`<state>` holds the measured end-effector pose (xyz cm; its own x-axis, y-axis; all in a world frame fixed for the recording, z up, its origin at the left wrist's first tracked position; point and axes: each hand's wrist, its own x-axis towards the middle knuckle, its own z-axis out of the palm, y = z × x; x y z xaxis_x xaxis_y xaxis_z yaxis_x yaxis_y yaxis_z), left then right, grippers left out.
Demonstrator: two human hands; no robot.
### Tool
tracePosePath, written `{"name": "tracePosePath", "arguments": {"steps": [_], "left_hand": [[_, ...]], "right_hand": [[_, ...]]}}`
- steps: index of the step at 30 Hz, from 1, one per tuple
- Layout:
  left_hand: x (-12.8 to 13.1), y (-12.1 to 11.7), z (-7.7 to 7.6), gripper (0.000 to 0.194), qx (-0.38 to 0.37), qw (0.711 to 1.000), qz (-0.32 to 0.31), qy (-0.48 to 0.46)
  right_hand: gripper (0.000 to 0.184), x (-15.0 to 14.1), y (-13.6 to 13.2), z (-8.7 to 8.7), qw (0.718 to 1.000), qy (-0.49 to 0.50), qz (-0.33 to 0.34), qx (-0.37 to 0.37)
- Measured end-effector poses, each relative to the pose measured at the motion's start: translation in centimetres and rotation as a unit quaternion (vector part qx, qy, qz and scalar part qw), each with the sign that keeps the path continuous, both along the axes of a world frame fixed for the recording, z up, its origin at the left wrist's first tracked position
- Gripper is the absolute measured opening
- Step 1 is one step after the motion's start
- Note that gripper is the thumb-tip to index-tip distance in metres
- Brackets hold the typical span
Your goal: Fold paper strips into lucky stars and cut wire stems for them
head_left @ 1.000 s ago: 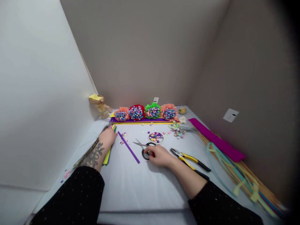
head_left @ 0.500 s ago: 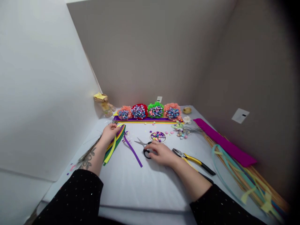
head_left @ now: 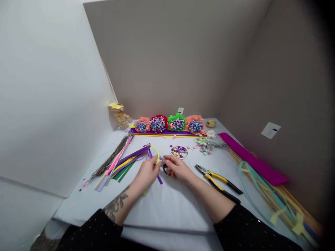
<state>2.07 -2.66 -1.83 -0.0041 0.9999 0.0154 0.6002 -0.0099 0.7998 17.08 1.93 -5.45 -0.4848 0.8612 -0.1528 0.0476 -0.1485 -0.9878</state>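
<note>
A yellow paper strip (head_left: 156,152) is gripped closed in the left hand (head_left: 148,173) at lower centre, while the scissors (head_left: 165,169) lie just beside it under the curled right hand (head_left: 178,167), whose hold cannot be made out.

The person is holding both arms forward and is bringing the two hands close together in front of the body. The left hand (head_left: 148,173) is turning inward, with its fingers pointing to the right, and the right hand (head_left: 178,167) is reaching toward it, with its fingers (head_left: 169,161) pointing to the left and curving downward. The hands are nearly meeting, but they are not clearly touching. The left forearm (head_left: 124,202), which is carrying a dark tattoo (head_left: 115,205), is slanting up from the lower left, and the right forearm (head_left: 209,197) is slanting from the lower right. Both wrists are bending slightly, and dark dotted sleeves (head_left: 90,235) are covering the arms above the forearms.
</note>
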Motion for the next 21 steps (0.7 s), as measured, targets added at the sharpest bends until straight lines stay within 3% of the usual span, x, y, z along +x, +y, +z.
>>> {"name": "tracePosePath", "arguments": {"steps": [4, 7, 9, 12, 13, 15, 21], "left_hand": [[2.5, -2.5, 0.6, 0.025, 0.027, 0.971, -0.121, 0.206], [2.0, -2.5, 1.5, 0.018, 0.013, 0.952, -0.177, 0.248], [0.5, -1.2, 1.9, 0.024, 0.034, 0.959, -0.143, 0.241], [-2.2, 1.9, 1.7, 0.023, 0.106, 0.958, 0.017, 0.265], [-3.0, 3.0, 1.4, 0.029, 0.096, 0.959, 0.029, 0.266], [-4.1, 5.0, 0.6, 0.041, 0.083, 0.963, 0.021, 0.257], [-6.2, 7.4, -0.6, 0.038, 0.041, 0.981, -0.035, 0.184]], "right_hand": [[0.031, -0.5, -0.1, -0.2, 0.999, 0.043, -0.003, -0.019], [0.026, -0.4, 0.0, -0.3, 0.999, 0.045, -0.009, -0.012], [0.023, -0.3, 0.0, -0.2, 0.999, 0.033, -0.013, -0.003], [0.022, -0.2, 0.0, 0.2, 1.0, 0.004, -0.016, 0.012], [0.022, -0.1, 0.0, 0.3, 1.0, -0.007, -0.015, 0.017], [0.022, -0.1, -0.1, 0.5, 0.999, -0.026, -0.009, 0.026], [0.024, 0.5, 0.0, 0.6, 0.98, -0.169, -0.013, 0.101]]}}
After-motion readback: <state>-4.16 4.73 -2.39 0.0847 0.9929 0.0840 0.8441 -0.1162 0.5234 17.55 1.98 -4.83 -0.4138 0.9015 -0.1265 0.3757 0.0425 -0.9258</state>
